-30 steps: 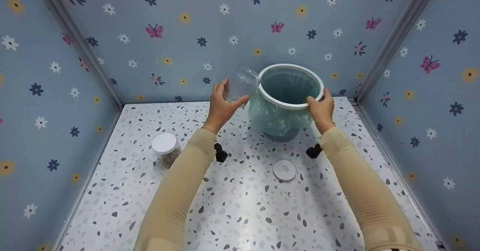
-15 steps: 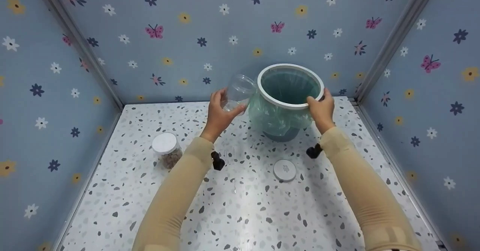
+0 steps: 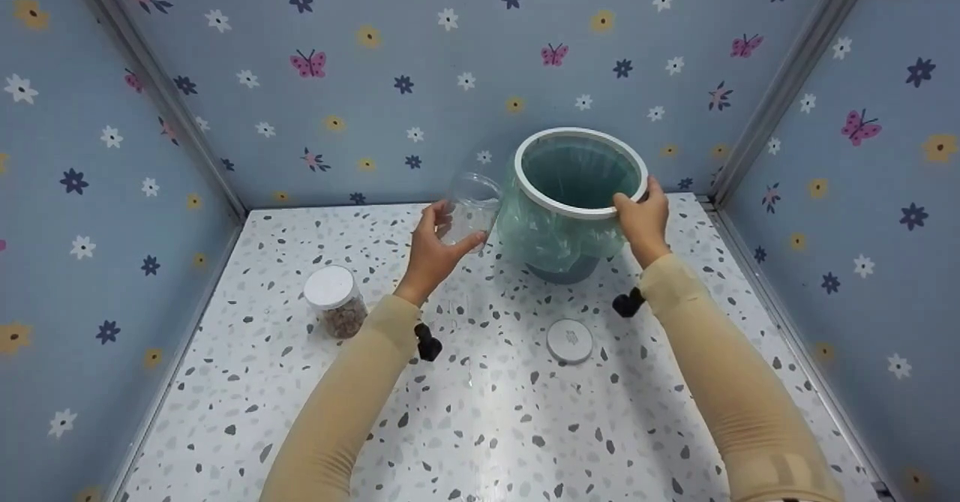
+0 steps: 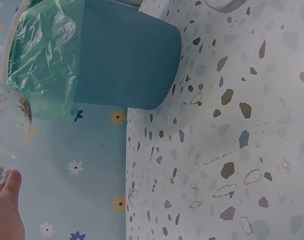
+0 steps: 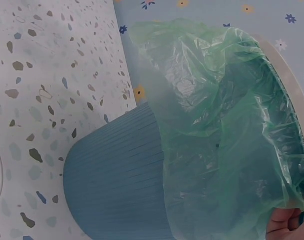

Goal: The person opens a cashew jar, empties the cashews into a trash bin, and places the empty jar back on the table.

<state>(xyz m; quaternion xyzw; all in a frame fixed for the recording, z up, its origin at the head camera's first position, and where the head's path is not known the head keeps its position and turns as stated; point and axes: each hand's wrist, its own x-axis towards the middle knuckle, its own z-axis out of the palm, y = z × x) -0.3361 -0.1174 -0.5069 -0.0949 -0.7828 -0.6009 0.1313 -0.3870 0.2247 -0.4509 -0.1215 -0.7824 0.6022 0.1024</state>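
My left hand (image 3: 435, 251) grips a clear plastic jar (image 3: 474, 205) without a lid, close beside the bin, its mouth upward. Small brown bits cling inside the jar (image 4: 9, 115) in the left wrist view. A blue trash bin (image 3: 562, 271) with a white rim ring stands at the back of the table, lined with a green plastic bag (image 5: 206, 125) folded over its outside. On the right side of the rim, my right hand (image 3: 643, 217) holds on, thumb over the ring and fingers outside. A white lid (image 3: 569, 341) lies flat in front of the bin.
Left of my left arm stands a second jar (image 3: 341, 311) with a white lid and brown contents. The speckled white table (image 3: 480, 427) is bounded by flowered blue walls (image 3: 450, 52) at the back and sides.
My left hand has drawn the clear jar down and left, away from the bin's rim, turning it from tipped toward the bin to nearly upright. The right hand and bin have stayed put.
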